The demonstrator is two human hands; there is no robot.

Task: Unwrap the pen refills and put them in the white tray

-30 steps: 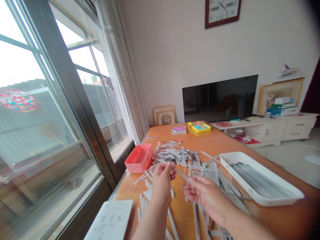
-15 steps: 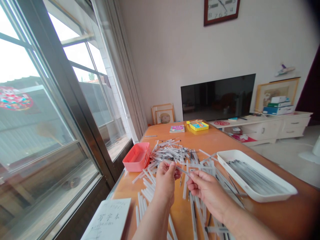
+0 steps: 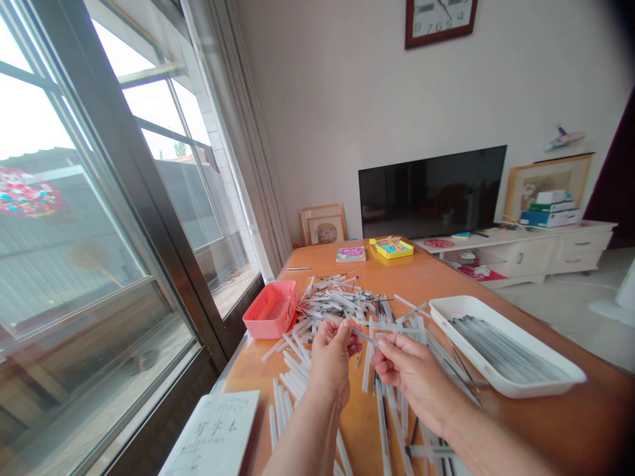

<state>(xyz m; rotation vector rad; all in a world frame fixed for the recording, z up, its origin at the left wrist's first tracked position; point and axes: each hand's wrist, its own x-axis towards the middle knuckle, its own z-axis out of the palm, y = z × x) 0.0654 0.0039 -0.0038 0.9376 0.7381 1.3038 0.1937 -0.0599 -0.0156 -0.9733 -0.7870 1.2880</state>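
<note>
Between my two hands, just above the table, is a thin translucent pen tube (image 3: 365, 336). My left hand (image 3: 333, 350) pinches its left end between thumb and fingers. At the other end, my right hand (image 3: 401, 363) grips it the same way. Whether a refill sits inside the tube is too small to tell. Beneath and around the hands lie loose whitish pen tubes (image 3: 296, 373), some with dark refills among them. A heap of pen parts (image 3: 337, 301) spreads behind my hands. To the right, a white tray (image 3: 516, 391) holds many tubes with dark ends, lined up side by side.
A red plastic box (image 3: 270, 325) stands left of the heap. Near the front left lies a white notebook (image 3: 213, 430). Farther back on the wooden table (image 3: 417, 277) are a book (image 3: 350, 254), a yellow box (image 3: 394, 250) and a single pen (image 3: 298, 268). A glass door borders the left side.
Both hands keep hold of the pen tube in nearly the same place. The right hand has shifted very slightly, and the view has tilted a little.
</note>
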